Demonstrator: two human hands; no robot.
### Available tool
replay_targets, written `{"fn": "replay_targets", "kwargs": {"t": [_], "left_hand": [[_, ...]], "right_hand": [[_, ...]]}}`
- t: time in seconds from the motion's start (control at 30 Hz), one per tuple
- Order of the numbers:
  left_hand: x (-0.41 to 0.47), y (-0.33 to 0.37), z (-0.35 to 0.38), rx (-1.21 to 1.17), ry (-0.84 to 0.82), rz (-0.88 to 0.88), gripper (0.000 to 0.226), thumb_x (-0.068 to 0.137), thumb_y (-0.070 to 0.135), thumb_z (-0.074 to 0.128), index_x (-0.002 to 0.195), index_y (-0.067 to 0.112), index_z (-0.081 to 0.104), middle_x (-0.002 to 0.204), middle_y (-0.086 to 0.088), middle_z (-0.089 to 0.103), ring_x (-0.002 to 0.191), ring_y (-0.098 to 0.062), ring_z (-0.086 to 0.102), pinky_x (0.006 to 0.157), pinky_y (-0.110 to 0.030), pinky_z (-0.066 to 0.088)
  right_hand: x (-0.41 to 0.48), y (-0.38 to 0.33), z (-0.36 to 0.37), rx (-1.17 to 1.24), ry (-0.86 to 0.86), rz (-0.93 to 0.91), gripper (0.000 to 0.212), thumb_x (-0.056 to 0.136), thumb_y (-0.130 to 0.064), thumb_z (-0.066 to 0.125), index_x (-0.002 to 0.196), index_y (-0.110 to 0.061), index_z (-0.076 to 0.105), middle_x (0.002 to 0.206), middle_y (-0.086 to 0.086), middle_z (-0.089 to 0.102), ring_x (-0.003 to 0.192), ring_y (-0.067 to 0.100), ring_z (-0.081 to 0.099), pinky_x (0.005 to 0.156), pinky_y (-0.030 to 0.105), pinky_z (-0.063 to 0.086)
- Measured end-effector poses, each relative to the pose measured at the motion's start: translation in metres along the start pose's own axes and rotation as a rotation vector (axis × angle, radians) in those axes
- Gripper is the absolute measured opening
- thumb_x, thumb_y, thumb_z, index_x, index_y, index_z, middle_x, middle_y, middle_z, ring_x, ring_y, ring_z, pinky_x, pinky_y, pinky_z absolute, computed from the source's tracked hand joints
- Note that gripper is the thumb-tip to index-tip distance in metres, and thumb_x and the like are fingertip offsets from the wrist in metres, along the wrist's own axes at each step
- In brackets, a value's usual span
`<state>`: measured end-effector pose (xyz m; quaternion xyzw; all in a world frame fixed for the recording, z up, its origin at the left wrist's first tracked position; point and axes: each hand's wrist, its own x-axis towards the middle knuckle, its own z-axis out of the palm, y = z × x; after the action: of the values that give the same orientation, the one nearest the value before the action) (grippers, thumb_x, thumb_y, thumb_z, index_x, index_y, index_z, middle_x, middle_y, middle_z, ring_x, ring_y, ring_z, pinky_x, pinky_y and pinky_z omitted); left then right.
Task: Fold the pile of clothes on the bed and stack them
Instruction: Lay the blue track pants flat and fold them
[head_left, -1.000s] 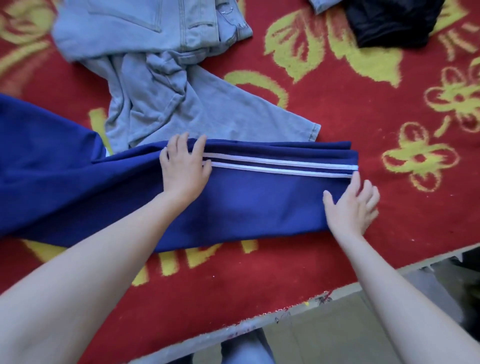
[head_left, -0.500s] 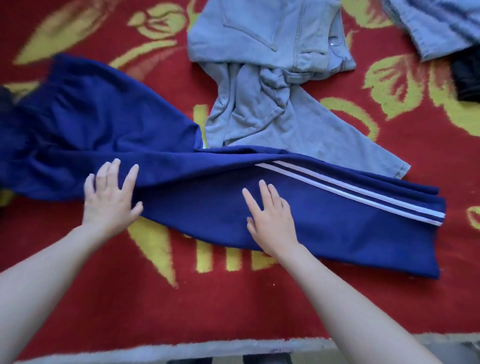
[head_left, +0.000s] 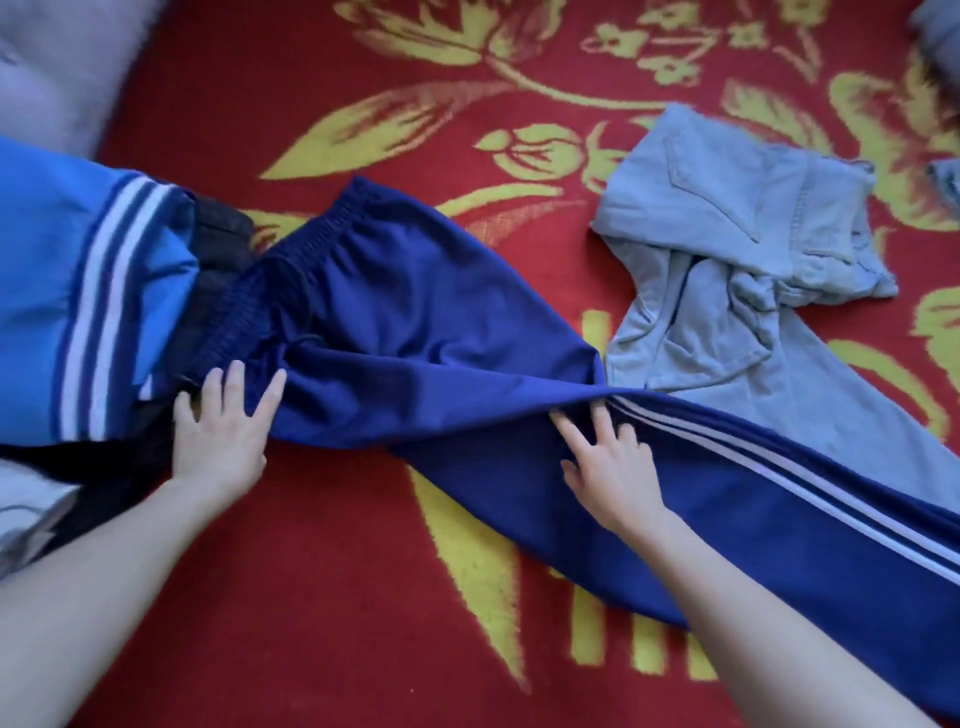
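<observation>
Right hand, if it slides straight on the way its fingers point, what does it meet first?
Likely the raised fold in the navy track pants, just beyond the right hand; the pale jeans lie aside.

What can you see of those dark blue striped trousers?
The dark blue trousers look like soft jersey, with a gathered elastic waistband at the left and two white stripes down the leg. They lie wrinkled on the red bedcover, leg running right. The left hand presses near the waistband, the right hand at mid-leg.
</observation>
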<state>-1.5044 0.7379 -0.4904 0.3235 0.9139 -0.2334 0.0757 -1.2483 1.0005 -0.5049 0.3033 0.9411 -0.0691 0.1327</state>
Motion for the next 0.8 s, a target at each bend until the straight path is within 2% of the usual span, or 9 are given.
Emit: {"fn": "replay_targets", "kwargs": {"t": [0.07,0.17,0.23,0.3,0.4,0.5,0.63,0.7,0.8], "left_hand": [[0.013,-0.014,0.006,0.009,0.008,-0.001,0.093,0.084,0.031,0.062,0.149,0.025,-0.004,0.155,-0.018,0.0,0.141,-0.033,0.006,0.11,-0.05,0.019],[0.031,-0.035,0.012,0.061,0.025,0.025,0.092,0.086,0.031,0.059,0.149,0.026,-0.007,0.156,-0.015,0.0,0.14,-0.033,0.007,0.108,-0.047,0.021],[0.044,-0.051,0.01,0.046,0.078,0.05,0.087,0.078,0.023,0.071,0.148,0.025,0.021,0.153,-0.018,0.019,0.135,-0.038,0.024,0.099,-0.051,0.029],[0.057,-0.067,0.01,-0.066,0.138,0.159,0.074,0.054,0.009,0.087,0.123,0.015,0.061,0.133,-0.026,0.048,0.111,-0.047,0.049,0.077,-0.054,0.042],[0.073,-0.081,0.0,-0.23,0.227,0.282,0.047,0.046,0.001,0.089,0.09,0.003,0.071,0.113,-0.027,0.061,0.083,-0.045,0.063,0.057,-0.048,0.048],[0.098,-0.078,-0.048,-0.71,0.338,0.137,0.029,0.073,0.016,0.069,0.097,0.001,0.066,0.112,-0.02,0.063,0.093,-0.037,0.063,0.072,-0.044,0.048],[0.168,-0.054,-0.123,-1.137,0.566,-0.127,0.021,0.084,0.017,0.06,0.103,0.009,0.061,0.096,-0.016,0.064,0.092,-0.025,0.062,0.08,-0.033,0.044],[0.199,-0.032,-0.145,-1.333,0.476,0.018,0.042,0.086,0.013,0.058,0.126,0.011,0.048,0.119,-0.013,0.054,0.102,-0.005,0.057,0.095,-0.025,0.041],[0.217,0.007,-0.141,-1.304,0.185,0.117,0.082,0.087,0.02,0.06,0.15,0.015,0.006,0.155,-0.018,0.008,0.142,-0.025,0.018,0.117,-0.034,0.015]], "right_hand": [[0.021,0.002,-0.004,0.059,-0.095,0.123,0.067,0.089,-0.035,0.054,0.146,-0.037,0.02,0.156,0.013,0.01,0.106,0.04,0.051,0.081,0.042,0.047],[0.044,-0.001,-0.005,0.14,-0.255,0.217,0.06,0.094,-0.041,0.042,0.146,-0.041,0.011,0.157,0.006,-0.002,0.122,0.041,0.042,0.094,0.041,0.042],[0.051,-0.009,-0.003,0.132,-0.327,0.243,0.057,0.095,-0.045,0.038,0.145,-0.042,0.012,0.157,0.003,-0.003,0.122,0.042,0.041,0.096,0.041,0.04],[0.05,-0.015,0.002,0.095,-0.365,0.269,0.055,0.095,-0.046,0.035,0.145,-0.044,0.01,0.157,0.001,-0.008,0.121,0.042,0.039,0.097,0.041,0.039],[0.049,-0.017,0.004,0.071,-0.366,0.278,0.056,0.096,-0.047,0.032,0.145,-0.046,0.006,0.157,-0.001,-0.013,0.123,0.041,0.036,0.096,0.041,0.039],[0.05,-0.013,0.006,0.069,-0.404,0.268,0.058,0.096,-0.051,0.03,0.145,-0.048,0.0,0.157,-0.004,-0.015,0.126,0.039,0.032,0.095,0.04,0.04],[0.051,-0.015,0.008,0.059,-0.442,0.274,0.062,0.096,-0.053,0.027,0.144,-0.047,-0.011,0.155,-0.004,-0.022,0.129,0.038,0.026,0.089,0.038,0.043],[0.054,-0.016,0.007,0.067,-0.463,0.294,0.063,0.095,-0.053,0.027,0.144,-0.045,-0.012,0.155,-0.002,-0.023,0.13,0.038,0.024,0.089,0.038,0.043],[0.055,-0.016,0.008,0.074,-0.48,0.299,0.064,0.095,-0.053,0.027,0.144,-0.045,-0.013,0.154,0.0,-0.024,0.13,0.038,0.024,0.088,0.037,0.043]]}}
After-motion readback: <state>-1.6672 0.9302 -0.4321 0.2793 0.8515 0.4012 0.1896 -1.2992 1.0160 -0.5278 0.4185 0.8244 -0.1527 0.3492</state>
